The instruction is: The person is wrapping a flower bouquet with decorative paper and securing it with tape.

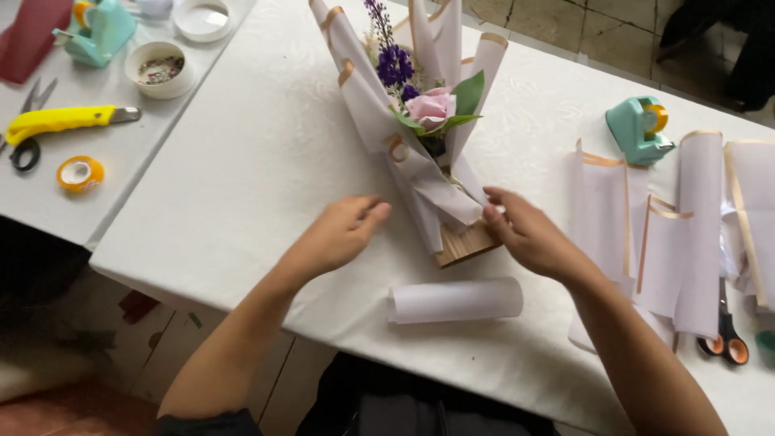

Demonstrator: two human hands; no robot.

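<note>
1. The left hand (343, 234) hovers at centre frame, fingers loosely curled and holding nothing, just left of the bouquet's (428, 137) base.
2. The right hand (529, 234) sits right of centre, its fingertips pressed on the lower edge of the wrapping paper beside the wooden base (464, 245).
3. The bouquet stands at upper centre on the white surface (242, 161): a pink rose, purple blooms and green leaves, wrapped in pale lilac sheets edged in tan.
4. A rolled white sheet (456, 300) lies below the hands, near the surface's front edge.
5. Flat lilac sheets (670, 234) lie at right, with a teal tape dispenser (638, 129) above them and orange-handled scissors (725, 339) below.
6. At upper left sit a yellow cutter (60, 121) and an orange tape roll (80, 173).
</note>
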